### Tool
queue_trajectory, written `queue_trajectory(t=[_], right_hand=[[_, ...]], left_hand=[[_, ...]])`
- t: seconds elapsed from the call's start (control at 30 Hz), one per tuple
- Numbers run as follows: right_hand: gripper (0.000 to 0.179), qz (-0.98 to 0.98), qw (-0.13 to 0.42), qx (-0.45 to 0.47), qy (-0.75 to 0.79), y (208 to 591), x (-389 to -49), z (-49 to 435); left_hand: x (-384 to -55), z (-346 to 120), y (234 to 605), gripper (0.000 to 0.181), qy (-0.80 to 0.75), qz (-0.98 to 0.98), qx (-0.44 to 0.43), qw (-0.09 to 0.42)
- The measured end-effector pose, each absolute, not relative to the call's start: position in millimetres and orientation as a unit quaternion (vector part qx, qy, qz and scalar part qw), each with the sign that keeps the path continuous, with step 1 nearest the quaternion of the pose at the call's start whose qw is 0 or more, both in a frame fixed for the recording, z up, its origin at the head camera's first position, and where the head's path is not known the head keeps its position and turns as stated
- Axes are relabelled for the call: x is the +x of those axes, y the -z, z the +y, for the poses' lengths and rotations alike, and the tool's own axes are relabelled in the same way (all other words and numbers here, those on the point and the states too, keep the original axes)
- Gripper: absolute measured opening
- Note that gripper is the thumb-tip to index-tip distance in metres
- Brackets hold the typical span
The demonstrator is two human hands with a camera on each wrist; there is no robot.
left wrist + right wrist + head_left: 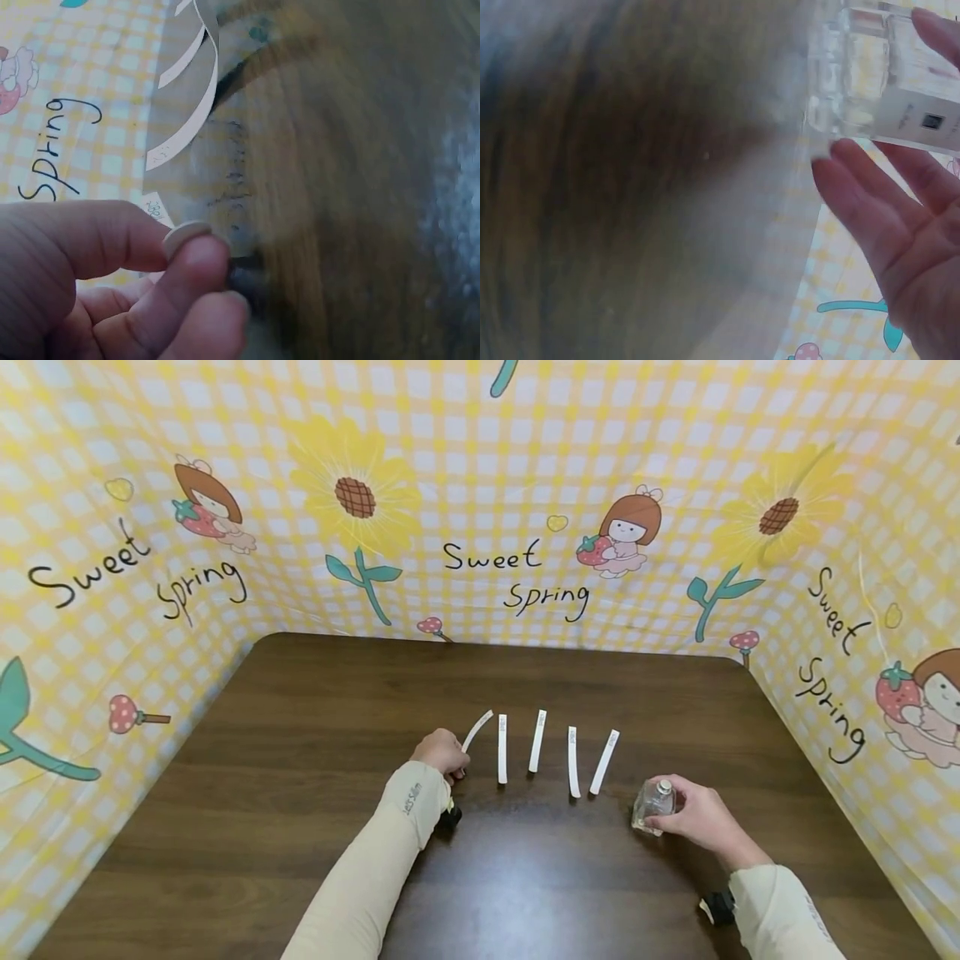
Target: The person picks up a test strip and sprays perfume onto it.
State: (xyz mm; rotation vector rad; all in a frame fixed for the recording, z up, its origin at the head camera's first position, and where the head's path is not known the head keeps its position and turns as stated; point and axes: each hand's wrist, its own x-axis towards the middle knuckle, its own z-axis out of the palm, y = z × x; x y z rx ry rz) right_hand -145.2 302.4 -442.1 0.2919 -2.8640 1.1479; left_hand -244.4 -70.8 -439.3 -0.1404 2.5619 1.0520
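My left hand point(441, 752) pinches the lower end of the leftmost white paper strip point(477, 730), which slants up to the right. In the left wrist view, the printed end of this strip point(156, 208) shows past the fingers. My right hand point(701, 817) grips a small clear glass perfume bottle point(642, 806) with a silver top, at the right of the strips. In the right wrist view, the fingers lie around the bottle point(868, 67), and a label with a small dark square shows on its side.
Several more white strips, among them one upright strip point(502, 750) and one tilted strip point(604, 762), lie in a loose row on the brown wooden table point(337, 693). A yellow checked cloth point(480, 468) hangs around the table's back and sides.
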Motion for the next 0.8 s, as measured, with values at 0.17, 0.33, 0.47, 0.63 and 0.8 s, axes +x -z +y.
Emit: queue_trajectory(t=[0.17,0.33,0.47,0.63,0.8], right_hand=[[0.046,-0.907,0.031,0.048,-0.418,435.9,-145.3,300.7],[0.040,-0.887,0.052,0.015,-0.459,429.7,-149.8,298.0],[0.038,-0.850,0.071,-0.005,-0.522,426.7,-153.1,293.6],[0.027,-0.769,0.083,0.011,-0.634,423.0,-156.2,281.8],[0.020,-0.657,0.077,0.107,-0.742,415.5,-160.5,266.2]], left_hand=[[-244.7,-71.3,439.0,0.009,-0.432,0.879,-0.035,0.199],[-240.7,-72.5,429.4,0.016,-0.463,0.857,-0.027,0.226],[-234.7,-75.7,424.2,0.023,-0.457,0.856,-0.021,0.239],[-227.5,-79.3,421.7,0.027,-0.462,0.853,-0.013,0.243],[-222.8,-79.8,413.5,0.032,-0.476,0.844,-0.001,0.249]])
